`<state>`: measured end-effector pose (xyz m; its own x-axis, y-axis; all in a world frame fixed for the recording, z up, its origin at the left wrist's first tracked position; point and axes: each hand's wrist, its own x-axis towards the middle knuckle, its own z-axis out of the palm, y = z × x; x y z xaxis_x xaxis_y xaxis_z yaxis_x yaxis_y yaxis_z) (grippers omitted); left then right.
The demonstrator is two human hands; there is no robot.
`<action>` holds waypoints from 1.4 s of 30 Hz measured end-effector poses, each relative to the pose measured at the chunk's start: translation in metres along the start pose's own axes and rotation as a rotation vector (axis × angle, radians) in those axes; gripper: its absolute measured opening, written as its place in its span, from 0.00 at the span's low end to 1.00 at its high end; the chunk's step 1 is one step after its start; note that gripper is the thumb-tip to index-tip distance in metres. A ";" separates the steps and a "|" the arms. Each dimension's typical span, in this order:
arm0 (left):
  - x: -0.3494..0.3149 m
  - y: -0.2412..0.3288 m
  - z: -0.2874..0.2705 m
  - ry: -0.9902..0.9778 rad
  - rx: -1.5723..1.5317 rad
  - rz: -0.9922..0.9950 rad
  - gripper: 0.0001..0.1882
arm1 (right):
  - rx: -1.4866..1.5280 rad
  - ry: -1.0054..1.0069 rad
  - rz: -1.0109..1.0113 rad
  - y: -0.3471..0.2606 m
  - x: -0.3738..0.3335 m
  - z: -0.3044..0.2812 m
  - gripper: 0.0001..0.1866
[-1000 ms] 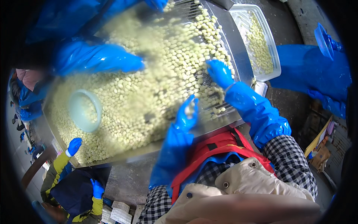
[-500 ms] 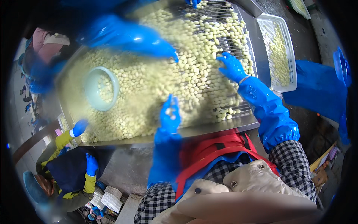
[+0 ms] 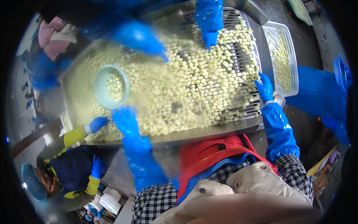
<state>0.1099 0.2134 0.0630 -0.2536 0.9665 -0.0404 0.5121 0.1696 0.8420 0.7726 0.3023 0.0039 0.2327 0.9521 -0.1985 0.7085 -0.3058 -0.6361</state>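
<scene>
The pale green oval pieces (image 3: 186,80) are spread across the metal desk (image 3: 250,124), thickly at the left and middle and more loosely over the bars (image 3: 240,67) at the right. The left hand (image 3: 126,120), gloved in blue, is held over the pieces just beside the pale bowl (image 3: 101,91); its grip is wide, with the fingers spread, and whether any piece is touched cannot be told through the blur. The right hand (image 3: 265,89), gloved likewise, is placed at the right edge of the desk, beside the bars; its fingers are slightly bent, and whether anything is held in its grip cannot be told. More pieces are contained in the bowl, which is surrounded by the spread, and in the white crate (image 3: 295,76) beyond the right side. From the top, a co-worker's hand (image 3: 210,39) is lowered to the pieces, while a blurred blue sleeve (image 3: 132,35) is stretched across the upper left. At the lower left, another person's hand (image 3: 98,124) is held by the edge.
</scene>
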 end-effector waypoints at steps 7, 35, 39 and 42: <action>-0.027 0.112 0.213 -0.373 -0.828 -0.749 0.27 | -0.048 0.206 0.084 -0.007 0.017 0.039 0.23; -0.073 0.113 0.213 -0.561 -0.881 -0.938 0.33 | 0.262 -0.380 -0.040 -0.129 -0.128 0.126 0.32; -0.078 0.114 0.198 -0.560 -0.841 -0.940 0.32 | 0.147 -0.578 -0.146 -0.144 -0.114 0.093 0.28; -0.081 0.109 0.190 -0.563 -0.813 -0.933 0.32 | 0.166 -0.471 0.040 -0.144 -0.094 0.082 0.20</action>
<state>0.3423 0.1899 0.0563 0.2302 0.5357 -0.8124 -0.3387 0.8267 0.4492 0.5945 0.2577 0.0532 -0.0955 0.8515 -0.5156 0.5810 -0.3728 -0.7235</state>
